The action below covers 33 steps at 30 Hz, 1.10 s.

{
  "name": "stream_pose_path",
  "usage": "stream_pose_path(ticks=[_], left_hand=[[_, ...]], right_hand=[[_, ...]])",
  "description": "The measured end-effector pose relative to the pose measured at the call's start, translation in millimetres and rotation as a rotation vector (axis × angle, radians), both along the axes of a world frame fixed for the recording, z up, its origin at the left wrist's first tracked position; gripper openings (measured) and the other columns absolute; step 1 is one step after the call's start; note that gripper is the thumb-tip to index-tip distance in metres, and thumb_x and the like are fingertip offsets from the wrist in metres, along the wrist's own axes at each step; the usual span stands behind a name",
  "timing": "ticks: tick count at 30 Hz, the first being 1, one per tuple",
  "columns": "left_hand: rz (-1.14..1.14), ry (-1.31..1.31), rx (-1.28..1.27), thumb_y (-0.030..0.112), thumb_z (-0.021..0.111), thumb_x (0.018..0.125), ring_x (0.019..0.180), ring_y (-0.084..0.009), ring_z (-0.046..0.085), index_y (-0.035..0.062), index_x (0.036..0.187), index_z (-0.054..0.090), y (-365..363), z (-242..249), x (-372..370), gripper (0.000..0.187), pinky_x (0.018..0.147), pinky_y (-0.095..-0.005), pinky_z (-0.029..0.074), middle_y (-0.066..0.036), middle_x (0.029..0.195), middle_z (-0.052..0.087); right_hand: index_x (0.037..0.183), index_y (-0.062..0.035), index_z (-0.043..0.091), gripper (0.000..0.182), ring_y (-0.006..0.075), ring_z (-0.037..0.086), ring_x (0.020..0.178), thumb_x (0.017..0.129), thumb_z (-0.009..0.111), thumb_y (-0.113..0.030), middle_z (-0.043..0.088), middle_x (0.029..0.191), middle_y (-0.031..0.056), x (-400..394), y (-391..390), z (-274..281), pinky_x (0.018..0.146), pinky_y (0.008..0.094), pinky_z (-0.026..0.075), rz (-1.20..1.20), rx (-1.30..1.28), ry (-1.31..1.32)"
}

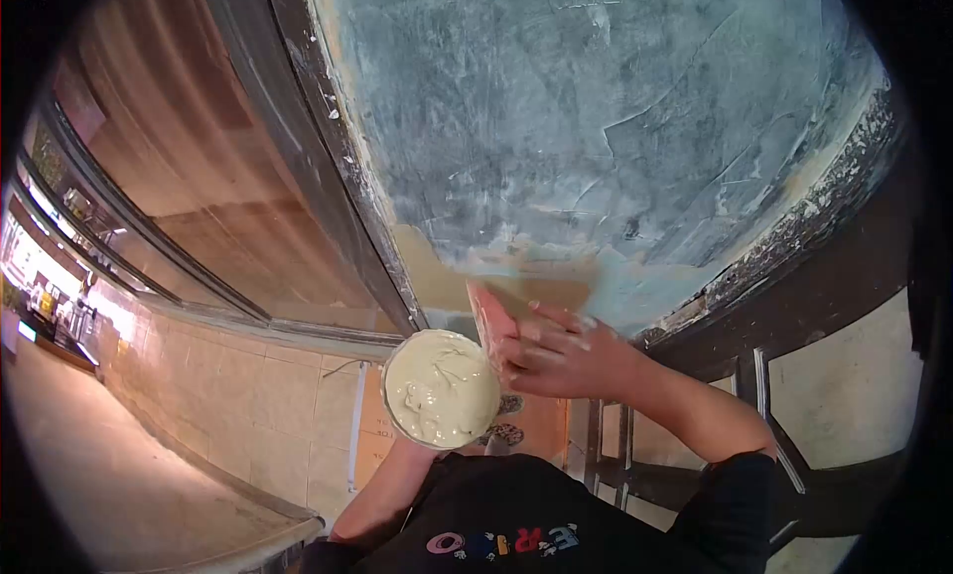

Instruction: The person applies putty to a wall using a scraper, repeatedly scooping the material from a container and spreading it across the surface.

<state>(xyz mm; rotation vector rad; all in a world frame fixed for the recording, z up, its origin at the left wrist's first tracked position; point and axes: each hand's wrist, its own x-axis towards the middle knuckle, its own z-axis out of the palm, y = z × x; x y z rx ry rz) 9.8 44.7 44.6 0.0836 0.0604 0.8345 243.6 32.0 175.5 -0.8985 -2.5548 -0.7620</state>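
A round tub of creamy off-white putty [441,389] sits in front of my chest, supported from beneath by my left hand [409,459]. The tub hides most of that hand's fingers. My right hand [564,354], smeared with white putty, grips a pinkish-red putty spreader [490,314]. The spreader is just right of the tub's rim, near the lower edge of a wall panel [556,147] coated in patchy grey-blue. Fresh pale putty marks show along the panel's lower part, beside a beige strip.
A dark frame [328,157] with white smears borders the panel on the left. Brown curtain-like material [189,147] hangs behind glass. Dark metal grillwork [685,475] stands at lower right. Orange cardboard [372,430] lies on the tiled floor [278,395] near my shoes [506,434].
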Motion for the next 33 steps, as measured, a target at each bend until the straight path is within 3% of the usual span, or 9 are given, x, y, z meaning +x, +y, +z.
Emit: stream_pose_path(ticks=[4, 6, 7, 17, 22, 23, 27, 29, 33], left_hand=[[0.062, -0.015, 0.027, 0.051, 0.033, 0.097, 0.124, -0.0306, 0.049, 0.0121, 0.138, 0.041, -5.6, 4.6, 2.8, 0.057, 0.102, -0.0501, 0.043, -0.013, 0.138, 0.048], [0.16, 0.778, 0.479, 0.048, 0.035, 0.097, 0.123, -0.0297, 0.05, 0.0101, 0.137, 0.042, -7.4, -3.0, 2.0, 0.056, 0.102, -0.0472, 0.043, -0.014, 0.137, 0.049], [0.023, -0.05, -0.036, 0.046, 0.036, 0.097, 0.122, -0.0286, 0.051, 0.0082, 0.136, 0.043, -7.5, -0.4, 2.4, 0.055, 0.101, -0.0445, 0.044, -0.013, 0.136, 0.05], [0.066, 0.154, -0.041, 0.038, 0.038, 0.099, 0.12, -0.0276, 0.051, 0.0082, 0.137, 0.04, -15.0, -1.2, 8.6, 0.049, 0.1, -0.0437, 0.045, -0.012, 0.135, 0.049], [0.022, 0.078, -0.024, 0.048, 0.039, 0.096, 0.121, -0.0289, 0.05, 0.0115, 0.137, 0.043, -16.8, -10.0, 8.5, 0.055, 0.101, -0.0477, 0.043, -0.011, 0.136, 0.049], [0.009, -0.094, -0.182, 0.068, 0.04, 0.086, 0.125, -0.0345, 0.047, 0.012, 0.14, 0.04, -15.7, -29.5, 7.8, 0.078, 0.103, -0.0528, 0.04, -0.014, 0.139, 0.046], [0.04, 0.107, -0.034, 0.066, 0.04, 0.087, 0.123, -0.0339, 0.048, 0.0131, 0.138, 0.042, -18.3, -23.7, 3.3, 0.073, 0.102, -0.0539, 0.041, -0.013, 0.137, 0.048], [0.031, 0.122, -0.055, 0.065, 0.041, 0.087, 0.124, -0.0339, 0.048, 0.0134, 0.138, 0.042, -21.4, -44.4, -7.9, 0.072, 0.101, -0.054, 0.042, -0.013, 0.138, 0.048], [0.042, 0.161, -0.026, 0.056, 0.04, 0.092, 0.125, -0.0312, 0.047, 0.0146, 0.139, 0.041, -29.2, -63.0, -31.9, 0.063, 0.102, -0.0512, 0.042, -0.01, 0.139, 0.046]], right_hand=[[0.082, -0.0282, 0.059, 0.011, 0.0094, 0.056, 0.099, 0.073, 0.065, -0.024, 0.056, 0.101, -0.0109, -8.7, -2.3, -22.2, 0.098, 0.0351, 0.044, 0.076, 0.023, 0.129], [0.082, -0.0267, 0.059, 0.011, 0.009, 0.057, 0.099, 0.072, 0.064, -0.024, 0.056, 0.1, -0.0098, -9.5, -2.7, -23.2, 0.098, 0.0345, 0.043, 0.078, 0.035, 0.204], [0.083, -0.0268, 0.06, 0.012, 0.0103, 0.057, 0.099, 0.072, 0.065, -0.024, 0.056, 0.1, -0.0094, -8.6, -3.8, -20.7, 0.097, 0.037, 0.043, 0.035, 0.004, 0.263], [0.09, -0.0204, 0.064, 0.027, 0.0226, 0.057, 0.099, 0.067, 0.077, -0.022, 0.056, 0.107, -0.0021, 6.5, -18.5, -48.1, 0.088, 0.0472, 0.038, -0.167, -0.32, 0.754], [0.092, -0.019, 0.065, 0.028, 0.0219, 0.058, 0.1, 0.067, 0.076, -0.018, 0.057, 0.106, -0.0013, 12.9, -30.9, -67.9, 0.087, 0.0463, 0.038, -0.27, -0.282, 0.732], [0.094, -0.0188, 0.065, 0.03, 0.0217, 0.058, 0.101, 0.067, 0.076, -0.017, 0.058, 0.105, -0.0014, 16.2, -33.0, -73.2, 0.087, 0.0459, 0.038, -0.287, -0.261, 0.645], [0.095, -0.0162, 0.064, 0.027, 0.0228, 0.06, 0.096, 0.07, 0.075, -0.014, 0.059, 0.101, 0.0015, 26.8, -32.8, -108.7, 0.082, 0.039, 0.043, -0.38, -0.238, 0.811], [0.094, -0.0104, 0.062, 0.02, 0.0187, 0.062, 0.086, 0.078, 0.074, -0.014, 0.061, 0.091, 0.0039, 25.9, -29.2, -156.4, 0.072, 0.0307, 0.047, -0.434, -0.568, 1.401], [0.091, -0.0046, 0.06, 0.018, 0.0143, 0.059, 0.077, 0.083, 0.072, -0.016, 0.062, 0.085, 0.0055, 9.9, -14.4, -265.3, 0.066, 0.0269, 0.047, -0.577, -1.021, 1.777]])
